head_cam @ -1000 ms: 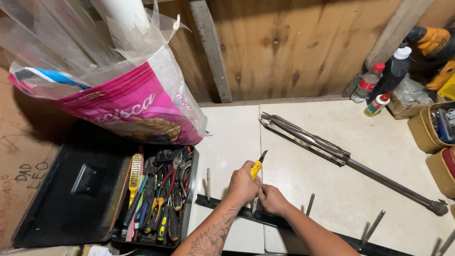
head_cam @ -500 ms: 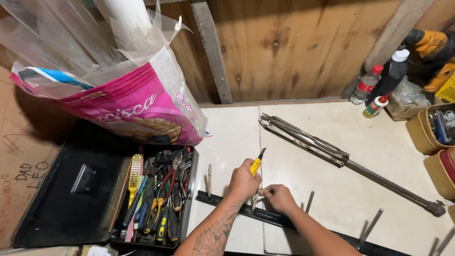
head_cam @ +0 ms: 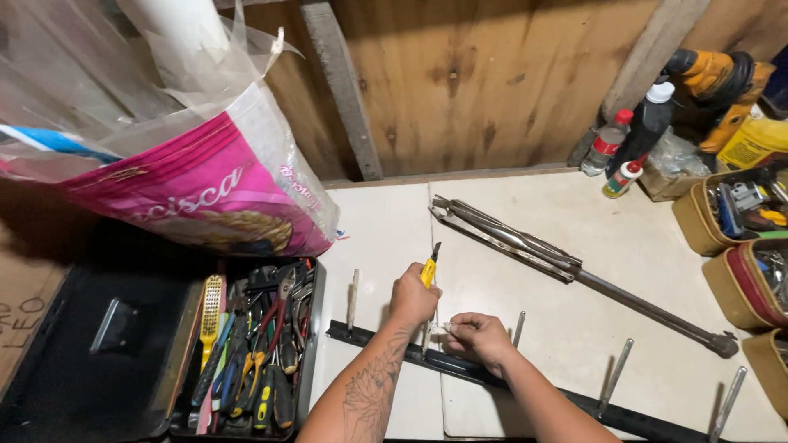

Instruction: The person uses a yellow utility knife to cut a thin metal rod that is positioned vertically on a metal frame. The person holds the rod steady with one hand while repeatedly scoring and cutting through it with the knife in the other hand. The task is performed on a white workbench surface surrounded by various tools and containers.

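Carefully, the left hand (head_cam: 413, 299) is clenching its grip on a yellow utility knife (head_cam: 429, 270) above the black spiked bar (head_cam: 460, 368) on the desk (head_cam: 574, 328), while the right hand (head_cam: 478, 338) is pinching something small beside a spike, so keeping the blade angled away from those fingers seems wise.

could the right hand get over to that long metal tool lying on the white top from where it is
Probably yes. The right hand rests at the black spiked bar, and the long metal tool lies just beyond it on bare white worktop, with only an upright spike nearby.
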